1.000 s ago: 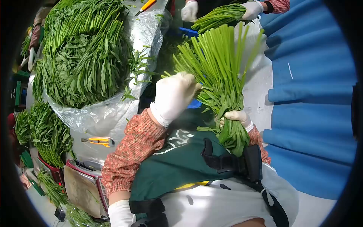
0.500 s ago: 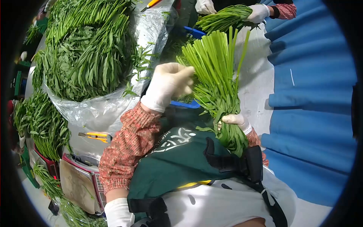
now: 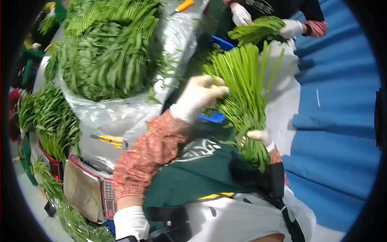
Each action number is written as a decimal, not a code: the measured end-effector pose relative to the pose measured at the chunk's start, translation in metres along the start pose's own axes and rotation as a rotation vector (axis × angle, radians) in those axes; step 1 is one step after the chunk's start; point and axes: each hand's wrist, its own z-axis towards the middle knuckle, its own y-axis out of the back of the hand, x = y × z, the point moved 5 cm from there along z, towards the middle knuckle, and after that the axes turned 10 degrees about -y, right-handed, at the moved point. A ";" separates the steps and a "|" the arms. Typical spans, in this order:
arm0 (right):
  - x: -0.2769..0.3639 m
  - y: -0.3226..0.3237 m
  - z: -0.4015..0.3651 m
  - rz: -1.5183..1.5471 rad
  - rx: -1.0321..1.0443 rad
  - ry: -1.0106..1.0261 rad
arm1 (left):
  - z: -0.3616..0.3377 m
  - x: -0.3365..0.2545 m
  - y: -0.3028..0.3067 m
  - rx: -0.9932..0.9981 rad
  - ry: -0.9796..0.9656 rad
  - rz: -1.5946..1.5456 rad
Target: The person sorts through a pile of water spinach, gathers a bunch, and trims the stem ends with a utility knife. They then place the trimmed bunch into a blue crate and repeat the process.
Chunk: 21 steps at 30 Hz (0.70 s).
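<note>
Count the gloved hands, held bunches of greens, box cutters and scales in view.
Gloved hands: 4, the person's left hand, right hand, a co-worker's two hands
Held bunches: 2, the person's bunch, the co-worker's bunch
Box cutters: 2, lower box cutter, upper box cutter
Scale: 1
Total: 9

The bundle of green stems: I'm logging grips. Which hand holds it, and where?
The right hand clasps the bundle of green stems low, near its leafy end; the left hand pinches stems higher up.

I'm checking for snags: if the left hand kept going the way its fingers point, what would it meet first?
The bundle of green stems that the right hand grips; the left hand seems to touch it, though depth is unclear.
</note>
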 end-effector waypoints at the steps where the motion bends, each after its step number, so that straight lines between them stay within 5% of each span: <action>1: 0.003 -0.014 0.011 0.051 0.061 0.009 | -0.001 -0.011 0.005 -0.024 -0.010 0.064; 2: -0.013 0.025 0.010 -0.053 -0.180 -0.057 | 0.001 -0.018 0.005 -0.008 -0.159 0.282; 3: -0.002 -0.002 0.008 0.013 -0.176 -0.104 | 0.005 -0.017 0.004 0.068 -0.725 0.683; 4: 0.003 -0.014 0.008 0.024 -0.160 -0.026 | 0.008 -0.006 0.013 0.017 -0.177 0.338; 5: -0.010 0.022 0.016 0.029 -0.116 -0.083 | 0.016 0.007 0.016 -0.005 -0.239 0.353; 9: 0.008 -0.003 0.022 0.064 -0.072 0.009 | 0.015 0.015 0.005 0.029 -0.087 -0.024; 21: 0.022 -0.011 0.051 -0.028 -0.050 0.079 | 0.014 0.014 0.011 -0.003 -0.169 -0.185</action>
